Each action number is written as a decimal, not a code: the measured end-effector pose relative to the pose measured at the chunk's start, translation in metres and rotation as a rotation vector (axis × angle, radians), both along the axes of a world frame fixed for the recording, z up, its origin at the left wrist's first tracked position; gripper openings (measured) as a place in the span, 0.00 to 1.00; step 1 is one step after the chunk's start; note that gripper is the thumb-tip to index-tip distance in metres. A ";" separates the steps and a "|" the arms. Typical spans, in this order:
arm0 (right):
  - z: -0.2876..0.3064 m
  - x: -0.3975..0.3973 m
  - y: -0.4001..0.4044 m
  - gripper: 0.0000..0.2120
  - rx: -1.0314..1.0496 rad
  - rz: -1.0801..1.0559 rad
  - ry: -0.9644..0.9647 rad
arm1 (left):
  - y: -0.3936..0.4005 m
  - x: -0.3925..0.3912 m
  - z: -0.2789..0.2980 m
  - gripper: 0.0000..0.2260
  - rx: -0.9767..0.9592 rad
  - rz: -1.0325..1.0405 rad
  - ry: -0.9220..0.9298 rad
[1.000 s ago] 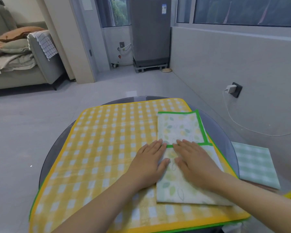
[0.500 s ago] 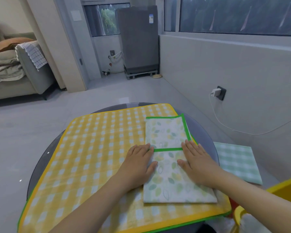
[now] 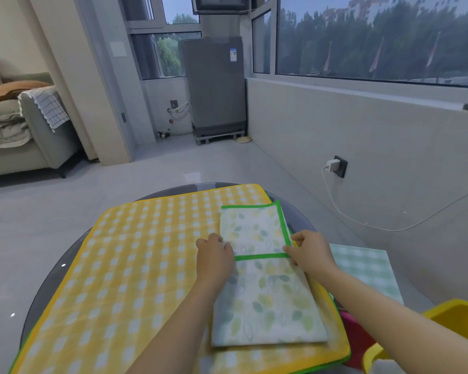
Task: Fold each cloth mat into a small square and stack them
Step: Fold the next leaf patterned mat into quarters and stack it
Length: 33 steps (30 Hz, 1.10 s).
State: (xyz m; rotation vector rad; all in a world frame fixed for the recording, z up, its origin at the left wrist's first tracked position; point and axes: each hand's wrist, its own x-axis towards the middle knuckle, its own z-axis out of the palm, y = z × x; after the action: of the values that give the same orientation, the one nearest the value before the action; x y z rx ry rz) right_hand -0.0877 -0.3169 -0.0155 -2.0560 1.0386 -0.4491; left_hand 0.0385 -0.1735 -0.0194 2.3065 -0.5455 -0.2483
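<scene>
The round dark glass counter [image 3: 65, 268] looks smooth and glossy, catching small glints. On it, the large yellow-and-white checked cloth mat [image 3: 135, 255] is matt and quilted. The leaf-printed cloth mat with green trim [image 3: 265, 300] on top looks soft and matt. Right of the counter, the yellow plastic bin [image 3: 454, 317] shines faintly.

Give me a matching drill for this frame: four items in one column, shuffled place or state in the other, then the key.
Items:
1. leaf-print mat
2. yellow checked mat
3. green checked mat
4. left hand

Places or states:
A. spread flat over the round glass table
B. at the leaf-print mat's left edge, fingers curled
C. folded, off the table's right side
D. partly folded, green border showing, lying on another mat

Pairs: 1-D, 2-A, 3-C, 4-B
</scene>
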 end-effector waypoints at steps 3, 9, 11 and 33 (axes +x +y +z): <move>-0.002 0.006 -0.006 0.15 0.021 -0.056 0.007 | -0.008 0.015 -0.005 0.15 0.025 0.096 0.043; -0.004 0.017 -0.014 0.13 0.087 -0.146 0.026 | -0.017 0.025 -0.013 0.13 -0.003 0.183 0.028; -0.002 0.019 -0.015 0.12 0.122 -0.156 0.025 | -0.016 0.025 -0.012 0.11 -0.031 0.202 0.055; 0.014 -0.017 -0.026 0.18 0.695 0.052 -0.301 | 0.033 0.019 0.007 0.20 -0.641 0.047 0.590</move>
State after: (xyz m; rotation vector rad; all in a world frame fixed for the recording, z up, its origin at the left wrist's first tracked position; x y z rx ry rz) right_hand -0.1048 -0.3433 -0.0017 -1.3453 0.8065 -0.2993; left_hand 0.0575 -0.1406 -0.0121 1.5217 -0.2167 -0.6073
